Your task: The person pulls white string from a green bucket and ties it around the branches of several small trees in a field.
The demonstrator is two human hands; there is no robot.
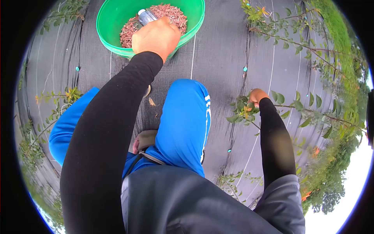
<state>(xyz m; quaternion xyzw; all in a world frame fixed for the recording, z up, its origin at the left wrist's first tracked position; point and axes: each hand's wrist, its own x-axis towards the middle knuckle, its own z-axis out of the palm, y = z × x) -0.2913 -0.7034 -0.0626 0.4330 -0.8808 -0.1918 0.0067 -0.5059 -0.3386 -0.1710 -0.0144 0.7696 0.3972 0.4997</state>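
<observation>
My left hand (156,37) reaches over the rim of a green bucket (102,29), its fingers closed round a small clear plastic bottle (147,16) with a whitish end. Short pinkish-brown sticks or pellets (171,15) fill the lower part of the bucket, around the bottle. Off to the right, my right hand (257,95) is closed at the tip of a leafy branch (243,110). Leaves partly cover its fingers, so their exact grip on the stem is hidden.
Dark woven ground cover (222,58) with white lines lies underneath, pinned by small teal pegs (245,69). More leafy branches (300,41) spread on the right and on the left edge. My bent knee in blue trousers (185,117) is between the arms. Grass (331,19) borders the right.
</observation>
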